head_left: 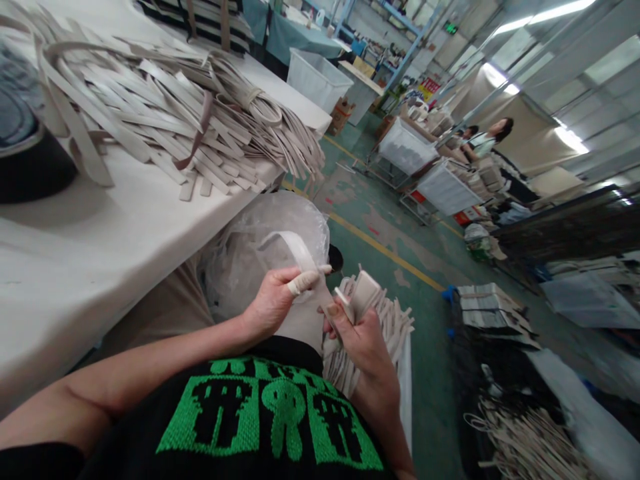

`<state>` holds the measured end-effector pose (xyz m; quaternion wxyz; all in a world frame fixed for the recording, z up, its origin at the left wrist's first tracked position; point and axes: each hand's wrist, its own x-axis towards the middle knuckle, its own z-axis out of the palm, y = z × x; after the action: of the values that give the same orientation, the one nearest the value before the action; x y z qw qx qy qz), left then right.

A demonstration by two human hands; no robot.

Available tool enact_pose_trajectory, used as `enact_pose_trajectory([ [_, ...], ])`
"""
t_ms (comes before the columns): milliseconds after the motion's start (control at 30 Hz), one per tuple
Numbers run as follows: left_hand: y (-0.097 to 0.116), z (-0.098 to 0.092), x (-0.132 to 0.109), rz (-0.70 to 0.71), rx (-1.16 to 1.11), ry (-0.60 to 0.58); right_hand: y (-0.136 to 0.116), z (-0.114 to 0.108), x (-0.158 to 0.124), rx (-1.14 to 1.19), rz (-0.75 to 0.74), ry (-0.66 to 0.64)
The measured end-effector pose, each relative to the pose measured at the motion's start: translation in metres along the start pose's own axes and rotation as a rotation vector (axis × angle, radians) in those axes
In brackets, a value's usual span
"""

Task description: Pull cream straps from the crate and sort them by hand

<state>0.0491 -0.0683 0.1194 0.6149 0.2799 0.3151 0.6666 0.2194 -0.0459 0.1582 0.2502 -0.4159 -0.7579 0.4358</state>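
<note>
A pale beige strap (pixel 295 248) runs between my two hands in front of my lap, its free end curling up to the left. My left hand (pixel 273 300) is closed on it, with a whitish wrap around one finger. Farther right, my right hand (pixel 363 337) grips the other part of the strap, together with a flat, light block-like piece (pixel 367 291) that juts up past the fingers. What exactly that piece is I cannot tell. Below and behind my right hand lies a heap of similar straps (pixel 395 320) in a pale bin.
On the white table (pixel 125 247) at left lies a big pile of straps (pixel 165 113), partly bundled, beside a dark round object (pixel 30 153). A clear plastic bag (pixel 250 247) hangs by the table edge. White bins (pixel 407 143) and a person (pixel 485 140) are farther back. More straps (pixel 535 440) lie lower right.
</note>
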Motion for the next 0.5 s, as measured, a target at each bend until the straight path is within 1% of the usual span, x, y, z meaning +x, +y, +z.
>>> enact_pose_trajectory([
  [33,0.002,-0.001,0.001,0.031,0.018,0.060,0.001,0.000,-0.002,0.008,0.015,-0.014],
  [67,0.003,-0.002,0.001,0.049,0.037,0.092,0.002,0.000,-0.003,0.012,0.030,-0.013],
  [100,0.004,-0.001,0.000,0.047,0.052,0.082,0.002,0.000,-0.004,0.014,0.041,0.003],
  [200,0.003,0.004,-0.003,-0.032,0.065,-0.087,0.004,0.001,-0.002,0.012,0.039,0.056],
  [233,0.003,0.005,-0.003,-0.049,0.066,-0.119,0.004,0.001,-0.002,0.013,0.030,0.057],
  [267,0.002,0.005,-0.003,-0.048,0.068,-0.112,0.005,0.000,-0.002,0.011,0.022,0.042],
  [300,0.002,0.003,-0.002,-0.030,0.073,-0.071,0.006,-0.002,-0.003,0.009,0.014,0.016],
  [400,0.001,-0.006,0.003,0.045,0.096,0.110,0.013,-0.007,-0.010,0.019,0.041,-0.051],
  [433,0.000,-0.008,0.004,0.054,0.102,0.136,0.015,-0.007,-0.012,0.024,0.070,-0.047],
  [467,-0.002,-0.009,0.004,0.043,0.108,0.126,0.016,-0.006,-0.012,0.027,0.098,-0.028],
  [500,-0.004,-0.009,0.003,0.013,0.111,0.082,0.016,-0.004,-0.011,0.025,0.119,-0.005],
])
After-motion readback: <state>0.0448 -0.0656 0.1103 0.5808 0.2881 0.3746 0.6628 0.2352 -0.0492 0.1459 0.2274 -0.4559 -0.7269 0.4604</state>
